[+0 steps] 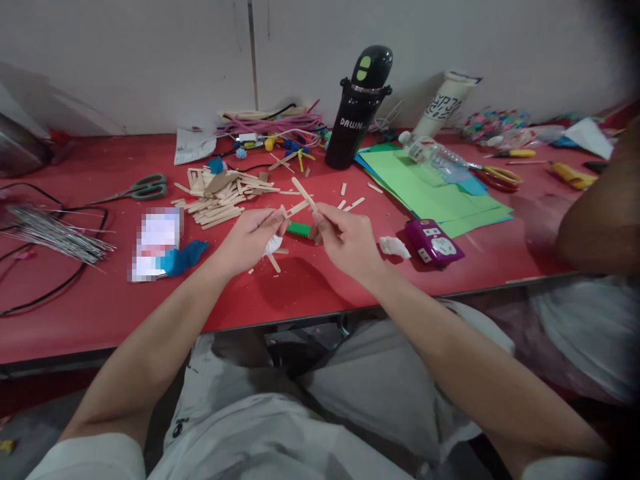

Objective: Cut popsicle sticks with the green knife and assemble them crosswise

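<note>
My left hand (257, 237) pinches a small piece made of wooden craft sticks (296, 209) that reaches toward the other hand. Between the closed fingers of my right hand (345, 237) is another wooden craft stick (303, 191), tilted up to the left, its tip free. The two sticks meet or cross between my hands; whether they are joined I cannot tell. Just below them lies a green comb-like strip (299, 230). White tissue (273, 246) and a few stick pieces sit under my left hand. A heap of craft sticks (220, 197) lies beyond it.
A black bottle (350, 120) stands at the back, beside green paper sheets (425, 180) and a plastic bottle (437, 160). At right are a purple box (434, 243) and another person's arm (600, 207). Scissors (145, 188), a phone (157, 240) and metal wires (60, 233) lie left.
</note>
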`<state>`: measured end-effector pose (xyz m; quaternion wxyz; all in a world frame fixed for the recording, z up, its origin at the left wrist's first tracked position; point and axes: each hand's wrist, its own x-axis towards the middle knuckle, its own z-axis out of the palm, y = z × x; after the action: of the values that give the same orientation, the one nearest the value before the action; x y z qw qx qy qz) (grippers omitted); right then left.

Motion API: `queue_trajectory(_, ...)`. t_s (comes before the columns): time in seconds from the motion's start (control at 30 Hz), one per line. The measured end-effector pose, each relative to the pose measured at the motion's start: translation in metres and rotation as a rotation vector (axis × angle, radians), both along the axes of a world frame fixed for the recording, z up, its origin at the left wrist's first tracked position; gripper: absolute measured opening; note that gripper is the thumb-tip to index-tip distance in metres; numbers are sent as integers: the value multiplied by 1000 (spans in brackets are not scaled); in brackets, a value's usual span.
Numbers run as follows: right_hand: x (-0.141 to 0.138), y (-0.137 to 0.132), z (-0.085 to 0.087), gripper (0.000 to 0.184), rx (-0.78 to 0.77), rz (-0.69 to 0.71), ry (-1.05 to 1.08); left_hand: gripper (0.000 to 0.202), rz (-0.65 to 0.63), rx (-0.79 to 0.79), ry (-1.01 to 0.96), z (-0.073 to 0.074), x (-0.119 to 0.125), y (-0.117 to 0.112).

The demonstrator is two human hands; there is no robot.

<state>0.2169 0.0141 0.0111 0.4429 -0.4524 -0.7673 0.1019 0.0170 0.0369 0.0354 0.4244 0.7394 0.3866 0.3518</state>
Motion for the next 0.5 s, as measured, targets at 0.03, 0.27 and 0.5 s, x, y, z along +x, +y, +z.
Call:
queue_trajectory(0.03,0,0,0,32,-48,20,39,37,-3,11,13,0,0,0)
queue_trajectory(0.27,1,-1,-3,22,164,-22,-92,39,-3,57,41,-1,-1,1)
queue_trajectory(0.5,-15,-11,-8,26,189,-15,-191,35,-17,41,24,-3,3,1)
